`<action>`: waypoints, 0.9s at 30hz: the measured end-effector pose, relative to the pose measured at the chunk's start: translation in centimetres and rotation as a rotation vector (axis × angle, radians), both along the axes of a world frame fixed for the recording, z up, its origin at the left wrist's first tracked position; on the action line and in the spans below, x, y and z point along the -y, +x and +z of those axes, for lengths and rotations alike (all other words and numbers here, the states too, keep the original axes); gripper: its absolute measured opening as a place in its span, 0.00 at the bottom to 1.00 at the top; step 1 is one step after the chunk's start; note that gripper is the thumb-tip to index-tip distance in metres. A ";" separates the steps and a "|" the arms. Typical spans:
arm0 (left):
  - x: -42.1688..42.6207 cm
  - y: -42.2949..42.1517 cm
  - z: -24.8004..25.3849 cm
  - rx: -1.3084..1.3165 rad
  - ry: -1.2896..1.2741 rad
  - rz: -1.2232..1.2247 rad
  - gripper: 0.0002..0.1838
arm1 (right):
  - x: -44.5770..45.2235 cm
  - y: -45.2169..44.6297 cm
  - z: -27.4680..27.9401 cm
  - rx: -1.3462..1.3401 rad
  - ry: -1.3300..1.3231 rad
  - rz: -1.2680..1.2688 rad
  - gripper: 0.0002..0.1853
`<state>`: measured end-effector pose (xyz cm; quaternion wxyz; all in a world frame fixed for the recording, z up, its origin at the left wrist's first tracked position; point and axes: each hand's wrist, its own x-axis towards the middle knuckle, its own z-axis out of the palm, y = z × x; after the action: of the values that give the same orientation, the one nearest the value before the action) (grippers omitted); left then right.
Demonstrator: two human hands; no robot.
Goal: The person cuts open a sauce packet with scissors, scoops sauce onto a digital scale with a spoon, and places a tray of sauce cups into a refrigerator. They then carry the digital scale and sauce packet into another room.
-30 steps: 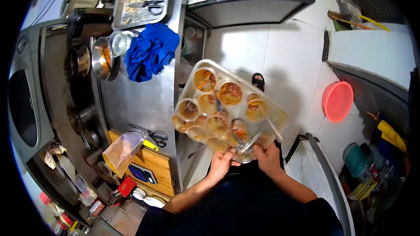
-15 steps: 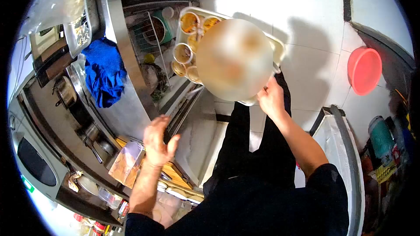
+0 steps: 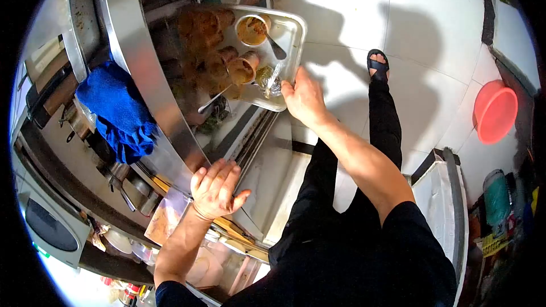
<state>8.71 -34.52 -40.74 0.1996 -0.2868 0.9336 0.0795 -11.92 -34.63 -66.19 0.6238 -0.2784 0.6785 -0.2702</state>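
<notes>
A metal tray (image 3: 293, 34) holding several small cups sits partly inside the open compartment under the steel counter. My right hand (image 3: 305, 96) grips its near right corner. One cup (image 3: 253, 29) with orange-brown sauce has a spoon (image 3: 275, 49) in it, and crumpled clear wrap (image 3: 274, 81) lies near the corner. The cups farther in look dim and blurred. My left hand (image 3: 218, 189) rests at the steel counter's edge (image 3: 165, 88), fingers apart, holding nothing.
A blue cloth (image 3: 116, 111) lies on the counter at the left. On the tiled floor at the right stands a pink basin (image 3: 495, 112). A sandalled foot (image 3: 378, 65) is on the tiles. A white open-topped unit (image 3: 438, 204) stands at the lower right.
The tray has moved from in front of me into the compartment at the left. My left hand has let go of it and moved to the counter edge. The view has shifted.
</notes>
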 end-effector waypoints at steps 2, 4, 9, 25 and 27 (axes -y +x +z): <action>0.0 0.1 0.0 -0.011 0.019 0.022 0.27 | 1.0 1.6 -0.5 -0.045 -0.077 -0.028 0.18; -0.1 0.6 -0.1 -0.011 0.039 0.017 0.29 | 2.5 2.3 -0.7 -0.050 -0.088 0.008 0.17; 0.4 0.6 -0.3 -0.067 0.045 0.030 0.24 | 7.1 3.2 -0.2 -0.005 -0.074 0.128 0.16; 0.5 1.5 -0.5 -0.088 0.057 0.012 0.22 | 18.2 11.7 -0.9 -0.105 -0.188 0.439 0.21; 0.6 1.6 -0.5 -0.090 0.068 0.018 0.21 | 19.1 18.7 -5.3 -0.119 -0.314 0.500 0.21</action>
<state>10.31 -35.09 -41.28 0.1661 -0.2843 0.9358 0.1259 6.73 -53.71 -71.52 0.5794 -0.5453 0.5742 -0.1929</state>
